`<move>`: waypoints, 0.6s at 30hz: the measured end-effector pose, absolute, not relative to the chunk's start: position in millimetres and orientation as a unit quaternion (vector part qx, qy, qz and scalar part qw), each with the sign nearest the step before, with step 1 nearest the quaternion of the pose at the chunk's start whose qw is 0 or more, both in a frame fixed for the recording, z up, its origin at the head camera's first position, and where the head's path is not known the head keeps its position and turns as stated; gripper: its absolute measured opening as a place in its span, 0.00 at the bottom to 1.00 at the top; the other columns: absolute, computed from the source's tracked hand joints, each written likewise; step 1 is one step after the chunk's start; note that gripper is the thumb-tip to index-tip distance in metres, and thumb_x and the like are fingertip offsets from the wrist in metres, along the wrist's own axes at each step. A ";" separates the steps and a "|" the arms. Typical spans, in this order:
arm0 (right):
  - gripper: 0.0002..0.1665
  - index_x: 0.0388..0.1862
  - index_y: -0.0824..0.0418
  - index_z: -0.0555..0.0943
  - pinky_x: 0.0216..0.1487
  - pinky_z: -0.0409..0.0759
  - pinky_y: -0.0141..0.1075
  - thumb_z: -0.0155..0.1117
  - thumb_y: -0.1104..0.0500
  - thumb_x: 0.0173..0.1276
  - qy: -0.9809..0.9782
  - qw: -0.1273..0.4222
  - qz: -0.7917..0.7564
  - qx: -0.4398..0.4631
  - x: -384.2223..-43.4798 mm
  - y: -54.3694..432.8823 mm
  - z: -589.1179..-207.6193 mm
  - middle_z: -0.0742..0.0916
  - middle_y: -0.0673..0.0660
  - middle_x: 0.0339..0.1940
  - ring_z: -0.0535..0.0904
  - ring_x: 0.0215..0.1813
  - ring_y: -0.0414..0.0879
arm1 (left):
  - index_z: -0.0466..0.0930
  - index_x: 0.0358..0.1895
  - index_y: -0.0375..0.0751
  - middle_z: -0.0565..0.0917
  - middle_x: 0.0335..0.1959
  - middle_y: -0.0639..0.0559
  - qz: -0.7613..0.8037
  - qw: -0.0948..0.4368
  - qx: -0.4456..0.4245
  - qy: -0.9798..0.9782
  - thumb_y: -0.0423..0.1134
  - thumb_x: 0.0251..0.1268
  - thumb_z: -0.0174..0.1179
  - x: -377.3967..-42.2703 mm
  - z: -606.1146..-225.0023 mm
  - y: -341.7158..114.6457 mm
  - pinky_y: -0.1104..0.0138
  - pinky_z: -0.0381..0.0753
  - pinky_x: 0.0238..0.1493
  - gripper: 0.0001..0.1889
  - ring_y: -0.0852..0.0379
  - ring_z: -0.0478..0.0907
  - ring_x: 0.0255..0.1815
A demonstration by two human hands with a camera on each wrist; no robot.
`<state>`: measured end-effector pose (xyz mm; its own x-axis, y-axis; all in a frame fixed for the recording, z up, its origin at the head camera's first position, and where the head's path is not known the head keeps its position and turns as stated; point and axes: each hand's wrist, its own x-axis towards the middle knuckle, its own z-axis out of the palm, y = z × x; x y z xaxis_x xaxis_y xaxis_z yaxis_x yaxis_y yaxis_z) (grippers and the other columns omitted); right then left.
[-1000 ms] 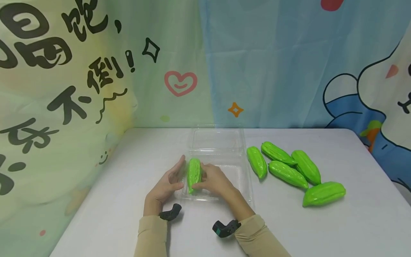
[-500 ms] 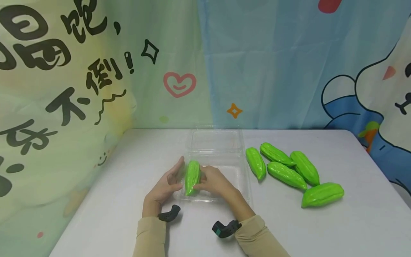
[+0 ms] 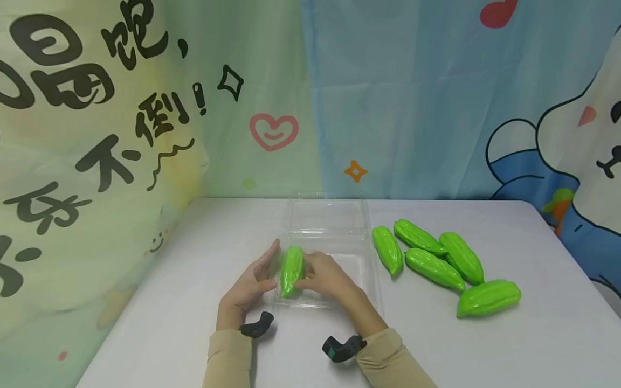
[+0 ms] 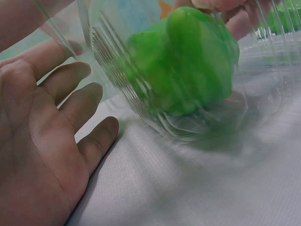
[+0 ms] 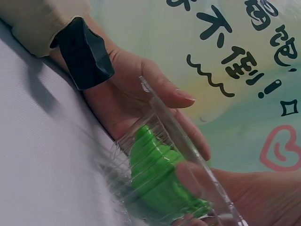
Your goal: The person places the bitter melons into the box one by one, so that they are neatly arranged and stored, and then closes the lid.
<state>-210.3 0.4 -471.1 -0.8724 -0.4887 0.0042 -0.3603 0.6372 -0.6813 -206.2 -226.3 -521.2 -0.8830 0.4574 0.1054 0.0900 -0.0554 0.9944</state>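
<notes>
A glossy green bitter melon (image 3: 292, 272) lies lengthwise along the left side of a clear plastic clamshell box (image 3: 356, 269). My right hand (image 3: 330, 277) reaches inside the box and pinches the melon between thumb and fingers, seen through the wall in the right wrist view. Outside the left wall, my left hand (image 3: 249, 283) rests with its fingers stretched out and the thumb apart. The left wrist view shows this hand's palm (image 4: 40, 136) beside the ribbed wall, with the melon (image 4: 183, 61) behind the plastic. The box's lid (image 3: 327, 215) is folded back, away from me.
Several more green bitter melons (image 3: 434, 268) lie in a loose group right of the box, on the white tabletop (image 3: 543, 345). One melon (image 3: 388, 250) lies close to the box's right side. A printed curtain (image 3: 412, 97) hangs behind the table.
The melon's near tip has swung slightly left, with the right hand still holding it. Both hands have otherwise stayed almost in place. The head view has tilted slightly.
</notes>
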 end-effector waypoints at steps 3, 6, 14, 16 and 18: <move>0.41 0.65 0.55 0.73 0.46 0.81 0.41 0.73 0.46 0.53 0.898 0.089 -0.360 -0.237 -210.6 1.9 -469.9 0.85 0.56 0.46 0.79 0.42 0.47 | 0.46 0.76 0.51 0.42 0.79 0.57 0.694 0.131 0.203 0.678 0.51 0.47 0.72 -207.3 -522.1 -226.6 0.52 0.31 0.76 0.55 0.53 0.32 0.79; 0.43 0.66 0.58 0.72 0.46 0.81 0.42 0.73 0.45 0.52 0.899 0.093 -0.364 -0.228 -209.8 4.9 -466.4 0.84 0.58 0.49 0.80 0.44 0.48 | 0.46 0.76 0.52 0.42 0.79 0.57 0.692 0.131 0.202 0.681 0.51 0.47 0.72 -208.0 -522.9 -227.1 0.52 0.31 0.76 0.54 0.53 0.32 0.79; 0.46 0.69 0.62 0.68 0.57 0.80 0.45 0.72 0.44 0.54 0.902 0.097 -0.372 -0.198 -206.7 20.0 -447.4 0.75 0.61 0.66 0.79 0.58 0.53 | 0.45 0.76 0.51 0.42 0.79 0.57 0.690 0.131 0.204 0.682 0.51 0.47 0.72 -208.2 -521.9 -227.7 0.53 0.32 0.76 0.55 0.54 0.33 0.79; 0.45 0.69 0.59 0.68 0.60 0.77 0.46 0.71 0.45 0.56 0.902 0.089 -0.371 -0.204 -206.2 26.5 -441.5 0.73 0.59 0.68 0.77 0.62 0.53 | 0.45 0.76 0.51 0.42 0.79 0.55 0.691 0.131 0.208 0.680 0.51 0.48 0.72 -208.3 -522.0 -227.7 0.53 0.32 0.76 0.55 0.53 0.33 0.79; 0.43 0.70 0.57 0.67 0.62 0.76 0.47 0.70 0.46 0.57 0.900 0.080 -0.371 -0.216 -206.0 34.6 -435.5 0.72 0.58 0.70 0.76 0.63 0.54 | 0.44 0.76 0.50 0.41 0.79 0.53 0.693 0.134 0.210 0.677 0.51 0.48 0.72 -208.0 -521.9 -227.8 0.54 0.33 0.76 0.55 0.53 0.33 0.79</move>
<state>-206.0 34.6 -435.5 -0.8940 -0.4477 0.0167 -0.3297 0.6322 -0.7012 -208.0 -227.8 -521.9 -0.8756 0.4703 0.1099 0.0991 -0.0478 0.9939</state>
